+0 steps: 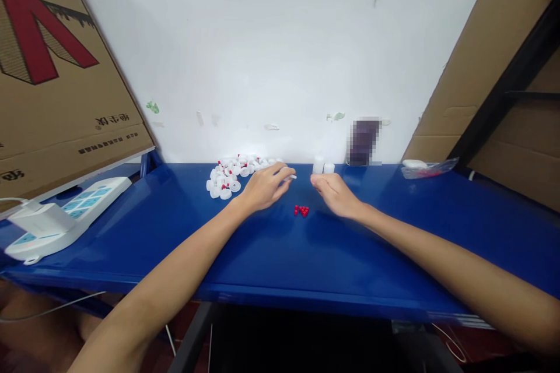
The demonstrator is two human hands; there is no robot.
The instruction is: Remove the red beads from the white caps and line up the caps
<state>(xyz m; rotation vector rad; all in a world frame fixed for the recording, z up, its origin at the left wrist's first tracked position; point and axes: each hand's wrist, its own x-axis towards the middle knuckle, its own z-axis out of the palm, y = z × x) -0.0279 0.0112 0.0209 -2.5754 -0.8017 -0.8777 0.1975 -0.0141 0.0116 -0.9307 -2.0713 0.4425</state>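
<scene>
Forearms, two, entered from the lower corners of the frame, both cut off by the bottom edge. Blue table [280, 262] ran across the whole width. One white power strip [70, 215] lay at lower left with one white plug seated in it; its cable left the frame.

Near centre, one small cluster of red beads [301, 210] sat on the table between the hands, touching neither; roughly five, too small to count surely. Left hand [262, 187] lay just left of it, fingers pinched on one small white piece [290, 176]. Right hand [335, 193] rested palm down just right of the beads, fingers curled under; whether it gripped anything could not be told.

Beyond the left hand, one heap of white caps [230, 178], some with red marks, too many and too overlapped to count. Two white cylinders [322, 166] stood upright beyond the right hand. One blurred dark object [364, 141] stood against the wall, unreadable. One clear bag [426, 168] lay at far right, contents unclear. Cardboard box [52, 81] filled the upper left, cut off.
</scene>
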